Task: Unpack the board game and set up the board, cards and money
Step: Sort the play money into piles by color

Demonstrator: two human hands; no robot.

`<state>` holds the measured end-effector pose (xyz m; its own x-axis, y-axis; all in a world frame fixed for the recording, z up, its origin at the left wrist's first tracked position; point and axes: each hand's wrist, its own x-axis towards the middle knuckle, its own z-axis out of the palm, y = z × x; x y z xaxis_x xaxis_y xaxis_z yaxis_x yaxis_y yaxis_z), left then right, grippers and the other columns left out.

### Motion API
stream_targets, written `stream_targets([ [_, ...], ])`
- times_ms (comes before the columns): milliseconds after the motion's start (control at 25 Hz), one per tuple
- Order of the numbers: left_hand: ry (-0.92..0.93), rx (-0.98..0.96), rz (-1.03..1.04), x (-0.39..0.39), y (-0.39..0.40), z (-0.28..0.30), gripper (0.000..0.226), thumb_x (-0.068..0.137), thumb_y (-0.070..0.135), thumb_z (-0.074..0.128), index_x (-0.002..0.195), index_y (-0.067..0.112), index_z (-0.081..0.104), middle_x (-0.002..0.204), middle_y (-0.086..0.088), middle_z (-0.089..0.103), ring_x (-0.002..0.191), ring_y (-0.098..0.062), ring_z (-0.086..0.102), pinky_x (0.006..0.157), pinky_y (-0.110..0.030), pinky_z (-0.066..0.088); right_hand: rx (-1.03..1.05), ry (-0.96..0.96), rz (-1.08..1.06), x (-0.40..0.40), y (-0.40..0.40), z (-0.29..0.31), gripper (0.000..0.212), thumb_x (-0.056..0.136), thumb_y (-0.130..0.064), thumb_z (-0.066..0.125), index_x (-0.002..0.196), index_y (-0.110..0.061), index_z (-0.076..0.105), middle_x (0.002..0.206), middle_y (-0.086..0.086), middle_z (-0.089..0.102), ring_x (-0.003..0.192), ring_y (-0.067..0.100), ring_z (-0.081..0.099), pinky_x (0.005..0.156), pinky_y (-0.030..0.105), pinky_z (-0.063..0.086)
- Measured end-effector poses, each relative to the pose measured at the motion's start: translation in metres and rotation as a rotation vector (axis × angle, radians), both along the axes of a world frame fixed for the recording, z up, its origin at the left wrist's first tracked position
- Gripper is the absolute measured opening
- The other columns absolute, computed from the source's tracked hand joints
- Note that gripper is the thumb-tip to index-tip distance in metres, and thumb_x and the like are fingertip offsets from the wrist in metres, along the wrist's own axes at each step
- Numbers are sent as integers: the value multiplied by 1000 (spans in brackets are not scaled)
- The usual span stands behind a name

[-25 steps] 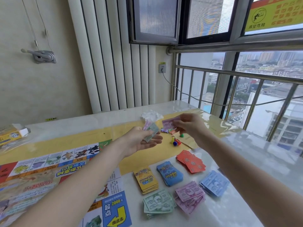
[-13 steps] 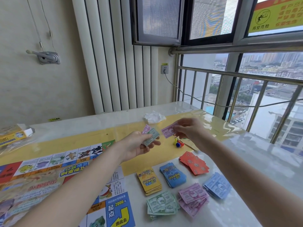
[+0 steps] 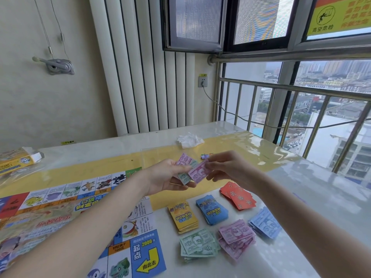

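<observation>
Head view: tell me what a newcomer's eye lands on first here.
First, the two hands mid-frame: the left hand holds a small wad of notes while the right hand pinches a pink note beside it. Below them on the white table lie sorted piles: yellow cards, blue cards, red cards, green notes. The board spreads at left.

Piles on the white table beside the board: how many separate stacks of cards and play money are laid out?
6. Yellow cards, blue cards, red cards behind; green notes, pink notes, blue notes in front. More notes are in the hands.
</observation>
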<state>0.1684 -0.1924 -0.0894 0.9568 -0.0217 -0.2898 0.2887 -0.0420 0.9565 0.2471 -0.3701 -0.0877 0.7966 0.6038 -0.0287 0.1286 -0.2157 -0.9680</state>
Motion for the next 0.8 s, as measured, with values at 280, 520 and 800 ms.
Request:
stream_targets([
  [280,11,86,-76,-3,-2,-4,18,93,19,53,105,7,59,83,-5,72,67,-8,67,56,-18,51,-39,-3,11,-3,-5,0,5,83,-1,63,88,0,65,74,14,66,57,15,63,54,19,52],
  [520,-8,154,-223,-5,-7,7,16,94,15,53,105,9,62,93,-8,71,60,-5,55,50,-13,41,-52,-48,63,-2,-9,12,5,82,-10,65,80,-10,70,81,12,64,69,19,46,57,25,34],
  [800,-16,174,-193,-5,-23,9,17,95,11,49,105,10,62,95,-8,71,63,-6,62,53,-15,45,110,-52,-171,-8,-17,18,20,80,0,65,100,-3,64,81,12,66,67,19,51,57,23,41],
])
